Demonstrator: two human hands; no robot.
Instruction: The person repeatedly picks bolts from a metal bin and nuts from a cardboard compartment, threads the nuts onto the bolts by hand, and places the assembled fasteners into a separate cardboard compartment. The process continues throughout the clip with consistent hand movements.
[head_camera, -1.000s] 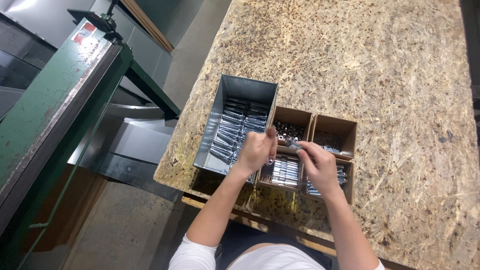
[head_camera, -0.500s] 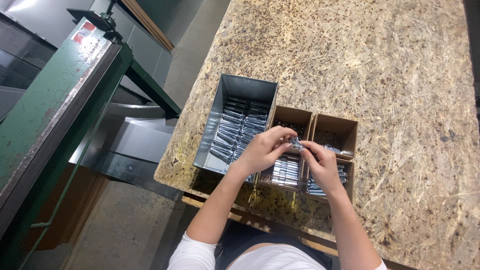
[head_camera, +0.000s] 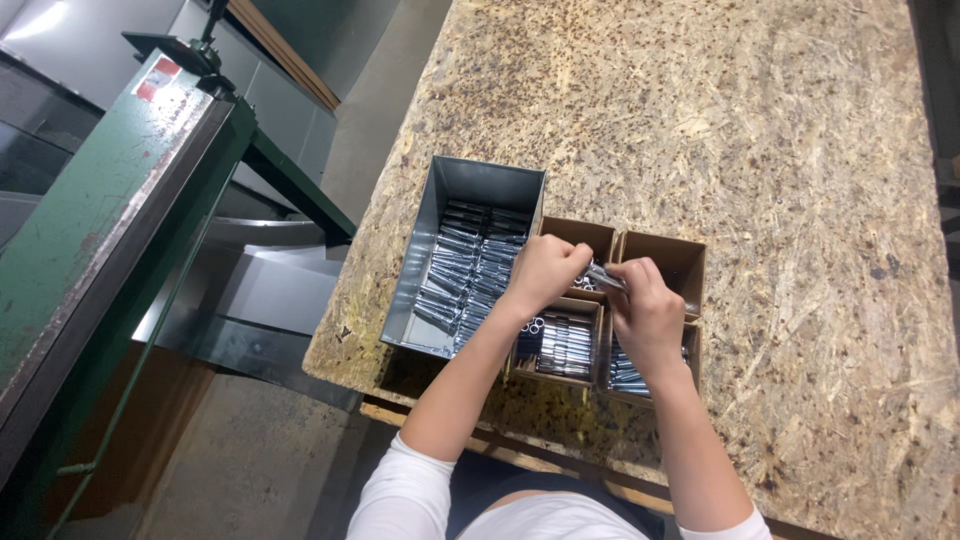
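Observation:
My left hand (head_camera: 545, 272) and my right hand (head_camera: 645, 308) meet over a group of small brown cardboard boxes (head_camera: 690, 262) at the near edge of a chipboard table (head_camera: 760, 150). Between their fingertips both hands pinch one small shiny metal part (head_camera: 604, 277). The near boxes hold rows of similar metal parts (head_camera: 565, 345). To the left of the boxes stands a grey metal bin (head_camera: 480, 185) filled with stacked metal pieces (head_camera: 470, 270).
A green metal machine frame (head_camera: 110, 220) stands left of the table, with a grey sheet-metal trough (head_camera: 260, 300) below it. Concrete floor (head_camera: 250, 460) lies between machine and table. The table's left edge runs just beside the bin.
My left hand has moved right, away from the grey bin, to join my right hand over the cardboard boxes. Both hands now hold the small metal part together.

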